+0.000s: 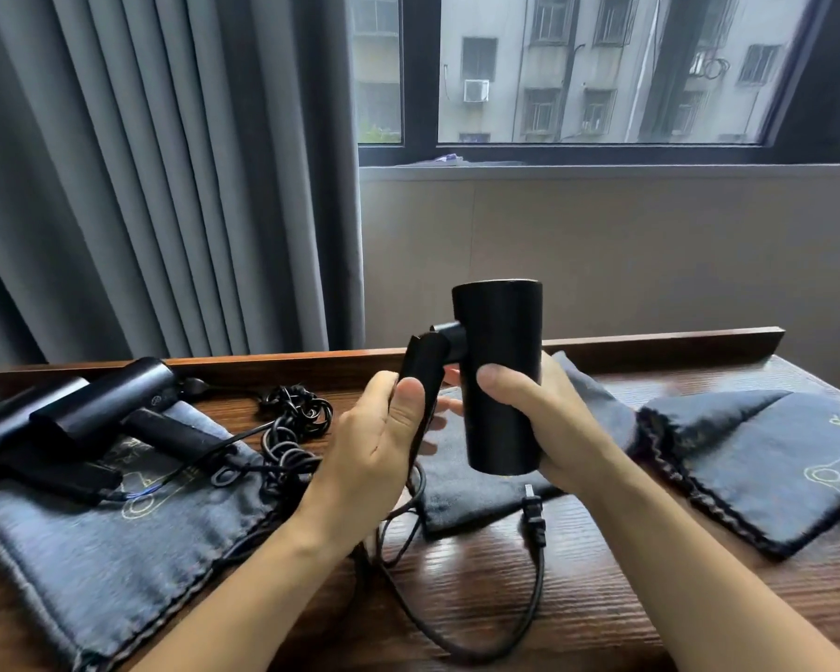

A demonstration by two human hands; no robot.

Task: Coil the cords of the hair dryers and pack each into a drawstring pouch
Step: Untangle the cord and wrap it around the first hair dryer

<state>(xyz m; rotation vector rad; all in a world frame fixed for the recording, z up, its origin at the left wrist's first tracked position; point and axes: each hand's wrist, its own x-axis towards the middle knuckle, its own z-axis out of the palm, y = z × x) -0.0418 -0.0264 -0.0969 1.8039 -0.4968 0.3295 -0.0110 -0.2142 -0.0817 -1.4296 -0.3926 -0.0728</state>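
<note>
Presently, the scene by parts:

Held dryer: a black hair dryer [498, 375] is up off the tabletop [578, 599], barrel upright, its folding handle [420, 380] angled down to the left.
Right hand: the right hand [539, 424] is wrapped around the lower barrel, grasping it firmly.
Left hand: the left hand [379, 438] grips the handle, thumb laid along its near face.
Cord: the cord [529, 599] hangs uncoiled from the handle in a loose loop over the tabletop, and its plug [534, 514] lies just beside the middle pouch.
Pouches: a middle pouch [476, 482] lies flat under the held dryer; a right pouch [757, 458] lies apart with its mouth folded; a left pouch [93, 516] carries the other dryers.
Other dryers: two more black hair dryers [83, 414] rest on the left pouch, their cords [292, 429] a tangled heap beside them.
Stage: none looks packed yet; my guess is the handle is being folded before coiling.
Risk, pinch: folding the handle could nip a finger or the cord at the hinge.
Risk, snag: the slack loop may catch the tangled heap and drag those dryers when coiling starts.
Risk, plug: a swinging plug might knock the tabletop or slip off its edge.
</note>
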